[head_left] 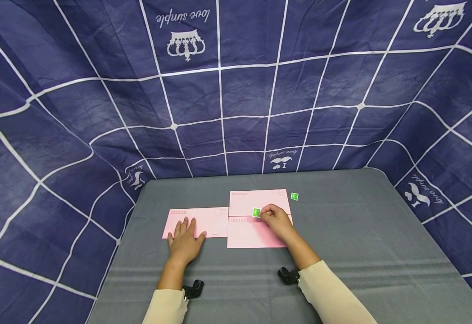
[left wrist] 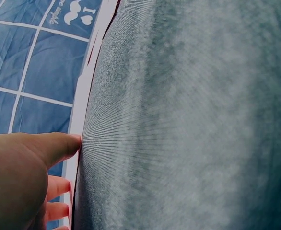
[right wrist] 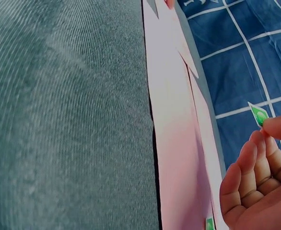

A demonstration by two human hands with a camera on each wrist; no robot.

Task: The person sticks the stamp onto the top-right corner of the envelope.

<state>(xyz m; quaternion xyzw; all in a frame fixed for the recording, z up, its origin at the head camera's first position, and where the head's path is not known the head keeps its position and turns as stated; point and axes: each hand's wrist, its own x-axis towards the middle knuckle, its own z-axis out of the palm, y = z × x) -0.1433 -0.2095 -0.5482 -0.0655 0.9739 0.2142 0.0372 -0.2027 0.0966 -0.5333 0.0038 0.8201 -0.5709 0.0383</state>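
Observation:
My left hand (head_left: 185, 243) rests with spread fingers on the left pink envelope (head_left: 215, 223), over its lower part. In the left wrist view the thumb (left wrist: 64, 145) touches the envelope's edge. My right hand (head_left: 277, 221) pinches a small green postage stamp (head_left: 256, 212) with a white border between thumb and fingertips. It is held above the seam where the upper envelope (head_left: 256, 200) meets the lower right envelope (head_left: 248, 235). In the right wrist view the pinched stamp (right wrist: 259, 115) stands clear of the paper, its green face showing.
Another green stamp (head_left: 294, 196) lies on the grey cloth-covered table (head_left: 349, 225), just right of the upper envelope. Printed postcode boxes mark the envelopes' top left corners. A blue grid-patterned curtain (head_left: 244, 90) hangs behind the table and along both sides.

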